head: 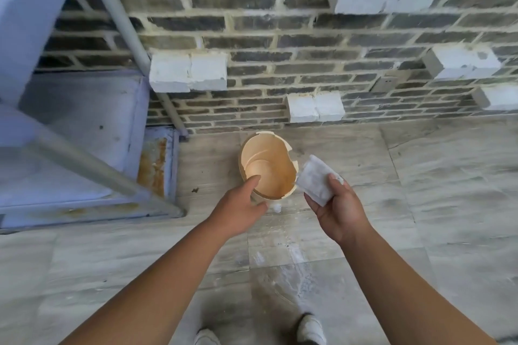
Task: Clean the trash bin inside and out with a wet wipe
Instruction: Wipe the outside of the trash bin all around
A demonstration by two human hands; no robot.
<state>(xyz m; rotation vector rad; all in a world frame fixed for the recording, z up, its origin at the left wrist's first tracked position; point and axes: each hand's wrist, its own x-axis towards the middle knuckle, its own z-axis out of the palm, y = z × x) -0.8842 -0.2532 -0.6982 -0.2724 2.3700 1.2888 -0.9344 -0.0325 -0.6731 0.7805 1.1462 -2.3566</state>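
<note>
A small tan trash bin [267, 159] with a chipped, notched rim stands upright on the stone floor by the brick wall; its inside looks empty and stained. My left hand [241, 204] reaches over the bin's near rim with fingers apart and the forefinger stretched toward the opening, holding nothing. My right hand [337, 210] is just right of the bin and pinches a white wet wipe [316, 180], unfolded flat, between thumb and fingers beside the rim.
A grey brick wall [280, 36] with white blocks jutting out rises right behind the bin. A metal frame with a slanted pipe [123, 22] and a rusty plate [154, 159] stands at the left. My white shoes [311, 328] show at the bottom on the grey tiled floor.
</note>
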